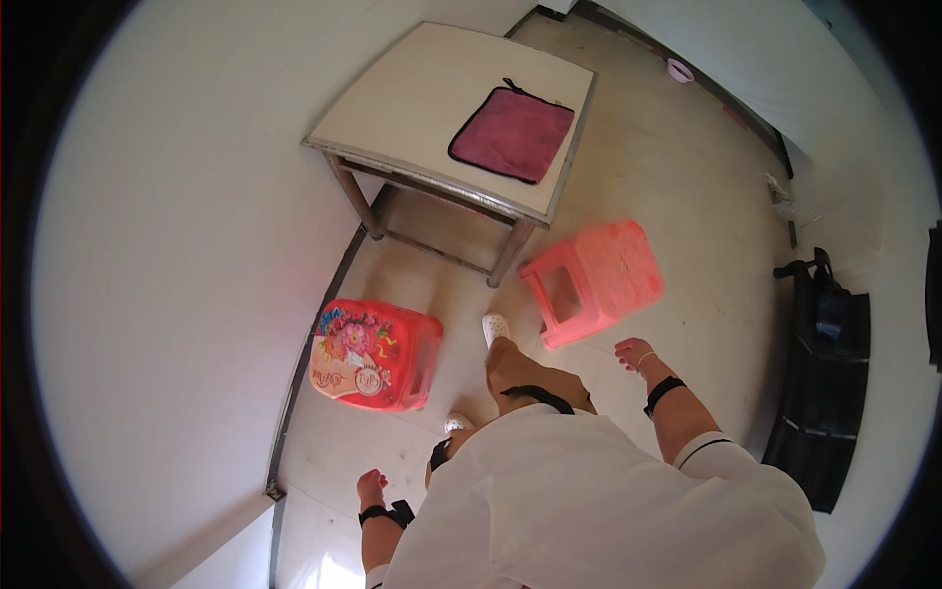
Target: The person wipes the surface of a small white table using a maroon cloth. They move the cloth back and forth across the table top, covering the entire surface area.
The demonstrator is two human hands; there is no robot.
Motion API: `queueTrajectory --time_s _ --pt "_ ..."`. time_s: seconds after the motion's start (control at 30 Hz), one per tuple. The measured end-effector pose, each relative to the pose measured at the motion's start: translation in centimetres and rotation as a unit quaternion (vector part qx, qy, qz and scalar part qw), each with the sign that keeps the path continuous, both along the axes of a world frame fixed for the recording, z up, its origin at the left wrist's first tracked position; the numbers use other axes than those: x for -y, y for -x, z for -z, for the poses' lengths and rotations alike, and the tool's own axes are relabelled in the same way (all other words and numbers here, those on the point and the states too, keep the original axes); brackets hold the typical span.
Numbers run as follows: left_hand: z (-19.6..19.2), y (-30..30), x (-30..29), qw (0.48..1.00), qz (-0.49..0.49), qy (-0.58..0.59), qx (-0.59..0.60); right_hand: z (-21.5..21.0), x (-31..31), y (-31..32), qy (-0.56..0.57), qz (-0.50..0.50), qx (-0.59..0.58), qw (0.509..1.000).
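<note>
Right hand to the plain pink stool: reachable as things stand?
Probably yes: the right hand is near the plain pink stool, and nothing visible blocks the gap between them.

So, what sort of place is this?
Perhaps a simple room in a home, though a small workplace is possible. The signs are a cream-topped table with worn brown legs, a flower-printed red plastic stool and a plain coral-pink plastic stool.
</note>
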State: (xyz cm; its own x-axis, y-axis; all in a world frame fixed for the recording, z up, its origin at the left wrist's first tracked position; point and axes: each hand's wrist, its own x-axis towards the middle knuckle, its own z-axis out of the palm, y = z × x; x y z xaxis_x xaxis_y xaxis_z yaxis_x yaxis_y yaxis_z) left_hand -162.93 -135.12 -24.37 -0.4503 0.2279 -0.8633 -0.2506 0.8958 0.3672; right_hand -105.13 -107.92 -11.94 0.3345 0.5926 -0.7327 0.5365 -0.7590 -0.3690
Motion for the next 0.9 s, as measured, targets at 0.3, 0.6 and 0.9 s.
queueTrajectory --time_s 0.3,0.6,0.9 --pt "-7.2 -2.8 -16.6 0.989 0.057 -0.126 -0.061 2.0 -14.6 -0.5 -0.016 0.077 -0.135 0.988" --pt "-10.3 -7.0 -24.9 0.969 0.198 -0.094 -0.11 3.7 -21.5 -3.2 -0.018 0.023 -0.112 0.993" --pt "-5.3 -6.6 -27.5 0.978 0.167 -0.064 -0.103 8.5 -17.7 -8.9 0.043 0.132 -0.118 0.983"
